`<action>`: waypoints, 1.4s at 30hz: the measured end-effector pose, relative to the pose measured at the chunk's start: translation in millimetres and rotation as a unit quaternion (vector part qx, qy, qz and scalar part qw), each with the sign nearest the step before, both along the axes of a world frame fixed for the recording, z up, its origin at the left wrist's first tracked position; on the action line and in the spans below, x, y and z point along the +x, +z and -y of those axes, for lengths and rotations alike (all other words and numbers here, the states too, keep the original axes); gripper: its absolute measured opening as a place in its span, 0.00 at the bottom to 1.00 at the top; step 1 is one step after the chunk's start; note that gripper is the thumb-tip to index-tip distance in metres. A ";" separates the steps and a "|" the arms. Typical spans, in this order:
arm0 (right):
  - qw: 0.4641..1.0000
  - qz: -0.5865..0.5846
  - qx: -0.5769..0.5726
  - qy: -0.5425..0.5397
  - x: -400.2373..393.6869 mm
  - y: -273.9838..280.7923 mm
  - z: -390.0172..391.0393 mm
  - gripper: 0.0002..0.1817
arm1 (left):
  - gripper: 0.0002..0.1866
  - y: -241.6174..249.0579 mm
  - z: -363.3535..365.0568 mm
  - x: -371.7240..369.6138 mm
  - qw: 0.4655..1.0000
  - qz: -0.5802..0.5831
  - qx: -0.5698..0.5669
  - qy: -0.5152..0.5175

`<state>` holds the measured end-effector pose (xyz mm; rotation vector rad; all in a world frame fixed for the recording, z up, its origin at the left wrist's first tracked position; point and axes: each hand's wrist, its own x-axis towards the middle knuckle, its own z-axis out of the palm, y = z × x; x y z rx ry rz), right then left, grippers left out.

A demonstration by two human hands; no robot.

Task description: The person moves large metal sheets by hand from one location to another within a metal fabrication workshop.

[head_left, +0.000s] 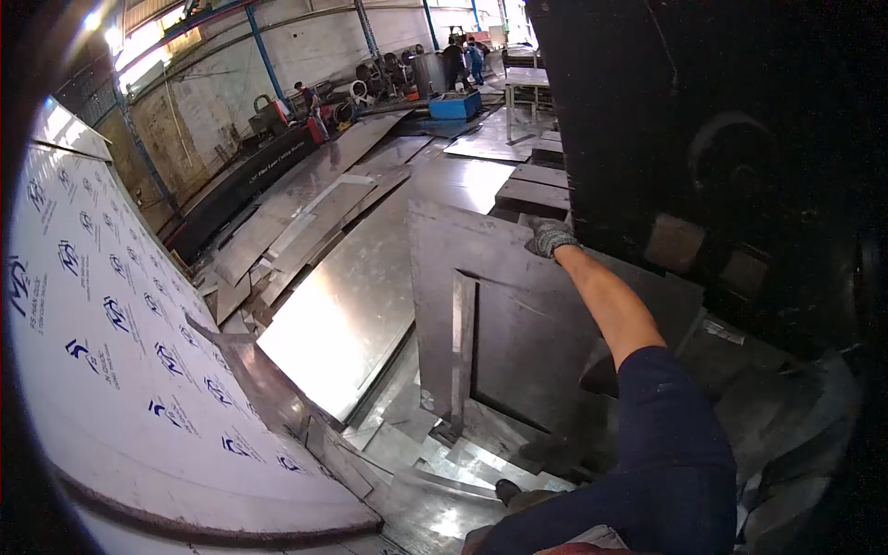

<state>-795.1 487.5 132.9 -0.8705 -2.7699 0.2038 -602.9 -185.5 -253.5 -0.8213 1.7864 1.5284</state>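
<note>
My right hand (pixel 551 237), in a grey knit glove, is stretched forward and closed on the top edge of a large grey metal sheet (pixel 444 268) that stands nearly upright. The sheet has a rectangular cut-out panel (pixel 518 351) in its lower part. My arm in a dark blue short sleeve (pixel 675 416) runs from the lower right up to the hand. A tall black machine body (pixel 721 139) rises just behind and to the right of the hand. My left hand is out of view.
A big white film-covered sheet with blue logos (pixel 120 324) leans at the left. Shiny steel sheets (pixel 342 314) and offcuts (pixel 416 453) cover the floor. My shoe (pixel 509 490) stands among them. At the back are other people (pixel 310 97), a blue bin (pixel 455 104) and a table (pixel 527 79).
</note>
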 end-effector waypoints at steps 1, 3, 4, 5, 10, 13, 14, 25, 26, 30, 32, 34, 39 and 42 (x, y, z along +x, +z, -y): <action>1.000 0.015 0.019 0.001 -14.3 -18.2 -15.9 0.38 | 0.15 1.2 -4.0 -9.5 1.000 -0.003 0.001 -0.006; 0.999 0.029 0.042 0.000 -32.5 -35.5 -34.5 0.37 | 0.15 0.6 -12.6 -26.7 1.000 0.002 0.007 -0.014; 1.000 0.017 0.007 -0.013 -35.1 -37.6 -35.2 0.35 | 0.15 -1.3 -14.9 -32.1 1.000 0.006 0.009 -0.015; 0.999 0.006 -0.026 -0.027 -35.0 -41.5 -34.9 0.34 | 0.14 -3.4 -16.3 -41.2 1.000 0.001 0.007 -0.021; 0.992 -0.124 0.021 -0.006 -6.6 -39.5 11.5 0.32 | 0.14 -4.3 11.7 -92.6 1.000 0.012 -0.008 -0.012; 0.991 -0.131 0.016 -0.008 -11.7 -39.2 13.4 0.32 | 0.13 -7.8 35.4 -120.8 1.000 0.011 -0.019 -0.004; 0.991 -0.129 0.017 -0.012 -14.6 -38.7 14.4 0.32 | 0.13 -9.8 44.6 -132.7 1.000 0.010 -0.020 -0.003; 0.989 0.022 0.023 -0.143 -51.6 -37.9 -3.8 0.28 | 0.12 -17.7 207.0 -254.6 0.997 -0.020 -0.045 0.053; 0.985 0.050 0.030 -0.164 -54.1 -51.4 -20.1 0.29 | 0.12 -18.9 229.7 -260.2 0.996 -0.044 -0.049 0.059; 0.985 0.036 -0.030 -0.167 -59.9 -57.4 -20.8 0.21 | 0.11 -69.3 321.7 -268.4 0.965 -0.254 -0.003 0.063; 0.983 0.034 0.020 -0.180 -65.7 -47.4 6.6 0.28 | 0.13 -50.2 336.5 -268.0 0.981 -0.177 -0.069 0.028; 0.961 0.059 0.044 -0.266 -75.7 -28.0 48.9 0.33 | 0.13 -42.2 344.1 -267.3 0.993 -0.079 -0.065 0.057; 0.956 0.041 0.099 -0.272 -71.2 -59.8 29.2 0.29 | 0.15 -43.5 358.4 -236.1 0.990 0.064 -0.065 0.111; 0.949 0.034 0.128 -0.285 -65.3 -55.0 50.7 0.26 | 0.16 -46.3 358.0 -233.6 0.987 0.099 -0.061 0.111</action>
